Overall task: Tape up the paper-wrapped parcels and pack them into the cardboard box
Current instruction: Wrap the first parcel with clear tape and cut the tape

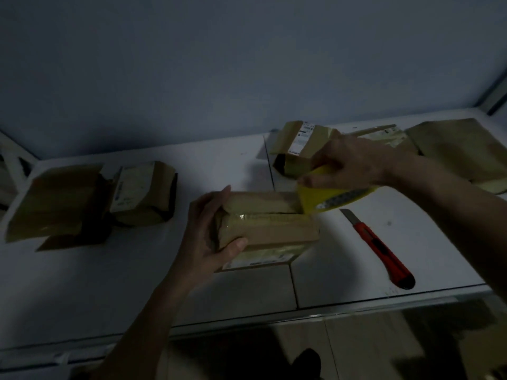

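the left hand [210, 237] clamps the parcel [267, 229] with curled fingers so it stays put while the right hand [348, 163], fingers curled round the tape roll [323, 196], lays tape along its top seam. a knife [380, 248] waits right of the parcel.

The parcel [270, 229] at the centre is wrapped in matt brown paper, and a glossy, slightly wrinkled strip of clear tape is seen along its top seam. The tape roll [323, 197] is made of shiny yellowish plastic film. The utility knife [380, 249] is cased in smooth red plastic, with a dull grey metal blade shown at its far end. The bench [343, 281] is surfaced in smooth, matt white board. The cardboard box [55, 200] is of plain matt brown card.
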